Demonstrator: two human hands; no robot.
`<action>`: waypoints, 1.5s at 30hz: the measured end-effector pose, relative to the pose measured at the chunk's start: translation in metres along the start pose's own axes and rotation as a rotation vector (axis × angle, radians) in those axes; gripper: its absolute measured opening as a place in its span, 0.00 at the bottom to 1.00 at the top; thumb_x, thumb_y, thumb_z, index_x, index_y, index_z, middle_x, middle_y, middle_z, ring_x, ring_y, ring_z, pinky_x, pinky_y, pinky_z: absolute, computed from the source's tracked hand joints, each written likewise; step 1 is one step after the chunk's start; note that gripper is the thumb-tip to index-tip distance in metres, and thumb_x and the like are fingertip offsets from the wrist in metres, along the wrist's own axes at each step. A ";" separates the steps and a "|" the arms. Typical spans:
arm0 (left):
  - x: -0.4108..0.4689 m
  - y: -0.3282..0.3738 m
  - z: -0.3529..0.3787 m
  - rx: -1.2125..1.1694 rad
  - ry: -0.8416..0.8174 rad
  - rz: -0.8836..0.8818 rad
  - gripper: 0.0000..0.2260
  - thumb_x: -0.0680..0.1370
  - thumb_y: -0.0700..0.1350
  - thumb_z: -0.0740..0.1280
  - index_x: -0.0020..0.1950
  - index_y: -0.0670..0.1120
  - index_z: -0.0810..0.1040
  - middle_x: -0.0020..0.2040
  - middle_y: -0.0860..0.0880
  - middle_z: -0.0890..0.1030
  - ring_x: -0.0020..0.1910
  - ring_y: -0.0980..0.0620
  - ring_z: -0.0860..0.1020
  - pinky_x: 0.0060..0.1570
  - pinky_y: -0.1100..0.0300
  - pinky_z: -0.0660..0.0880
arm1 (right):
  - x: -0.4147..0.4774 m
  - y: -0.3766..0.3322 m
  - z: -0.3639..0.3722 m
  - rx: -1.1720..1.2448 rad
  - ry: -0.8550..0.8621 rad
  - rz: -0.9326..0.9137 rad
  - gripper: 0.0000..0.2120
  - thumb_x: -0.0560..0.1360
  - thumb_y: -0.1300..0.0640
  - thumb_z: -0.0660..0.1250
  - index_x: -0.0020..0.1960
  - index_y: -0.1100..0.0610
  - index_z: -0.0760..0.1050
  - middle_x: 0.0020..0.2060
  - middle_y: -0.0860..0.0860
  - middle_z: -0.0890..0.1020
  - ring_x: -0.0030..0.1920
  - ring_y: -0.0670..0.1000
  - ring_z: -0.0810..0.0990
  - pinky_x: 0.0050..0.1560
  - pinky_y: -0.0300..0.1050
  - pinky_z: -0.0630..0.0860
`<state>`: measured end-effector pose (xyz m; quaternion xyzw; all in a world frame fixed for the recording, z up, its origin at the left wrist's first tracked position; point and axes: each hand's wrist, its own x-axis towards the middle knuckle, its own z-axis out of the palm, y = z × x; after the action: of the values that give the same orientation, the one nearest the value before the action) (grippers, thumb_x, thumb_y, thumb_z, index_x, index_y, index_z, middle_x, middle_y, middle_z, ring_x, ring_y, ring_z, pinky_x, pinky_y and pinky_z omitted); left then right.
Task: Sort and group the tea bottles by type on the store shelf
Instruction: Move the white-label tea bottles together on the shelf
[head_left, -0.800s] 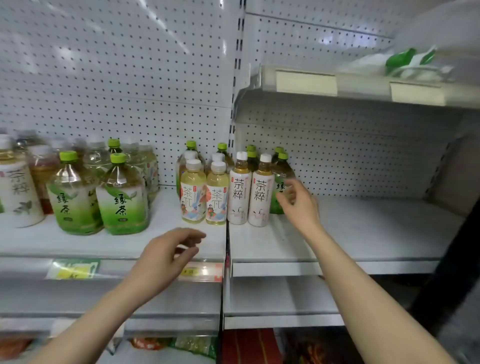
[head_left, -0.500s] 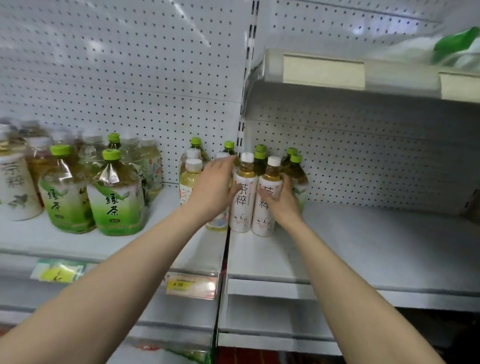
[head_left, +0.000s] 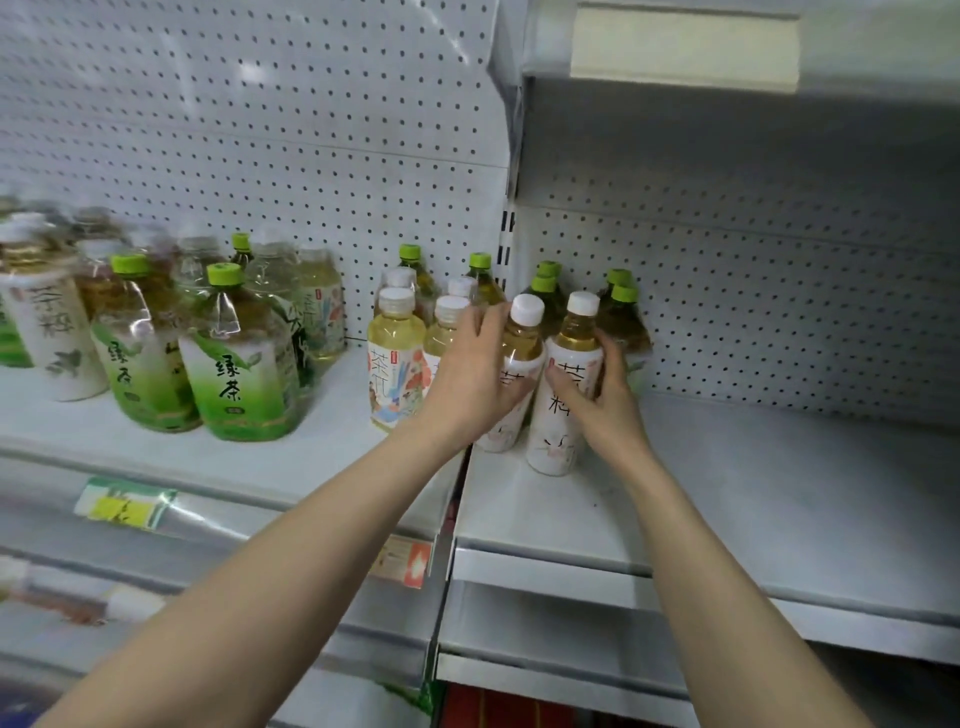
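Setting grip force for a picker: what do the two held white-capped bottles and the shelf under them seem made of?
The left bottle and right bottle: apparently clear, thin plastic, since amber tea shows through above a glossy white printed wrap, likely film; the caps look like matte white plastic. The shelf: probably painted sheet metal, given its dull sheen and folded front lip.

Bare left hand (head_left: 469, 382), bare right hand (head_left: 603, 406).

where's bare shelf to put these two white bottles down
Widest: right shelf, bare rightward from the right hand. Smaller gap on the left shelf, between the big green teas and yellow bottles. Crowded behind the white bottles and far left.
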<state>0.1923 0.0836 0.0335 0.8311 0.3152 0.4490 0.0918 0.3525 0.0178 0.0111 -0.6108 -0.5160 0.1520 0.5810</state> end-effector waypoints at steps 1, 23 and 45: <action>-0.004 0.000 0.001 -0.058 -0.016 -0.022 0.35 0.72 0.49 0.75 0.74 0.47 0.62 0.67 0.43 0.71 0.63 0.46 0.72 0.56 0.61 0.68 | -0.001 0.000 0.002 0.027 -0.005 -0.006 0.30 0.76 0.48 0.70 0.73 0.40 0.59 0.62 0.39 0.74 0.62 0.44 0.75 0.59 0.46 0.73; -0.130 -0.091 -0.196 -0.527 0.171 -0.445 0.30 0.68 0.61 0.72 0.68 0.64 0.66 0.67 0.56 0.75 0.65 0.56 0.74 0.65 0.47 0.73 | -0.063 -0.112 0.177 0.332 -0.237 -0.164 0.24 0.71 0.36 0.66 0.65 0.41 0.70 0.52 0.38 0.81 0.54 0.39 0.80 0.54 0.42 0.76; -0.252 -0.339 -0.490 -0.473 0.321 -0.586 0.28 0.68 0.58 0.74 0.67 0.59 0.72 0.54 0.59 0.82 0.51 0.60 0.82 0.45 0.65 0.78 | -0.127 -0.228 0.527 0.332 -0.375 -0.142 0.28 0.70 0.35 0.68 0.66 0.42 0.68 0.56 0.43 0.80 0.55 0.44 0.81 0.56 0.47 0.79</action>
<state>-0.4512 0.1326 -0.0032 0.5814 0.4369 0.5879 0.3541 -0.2181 0.1598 0.0089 -0.4304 -0.6242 0.3040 0.5768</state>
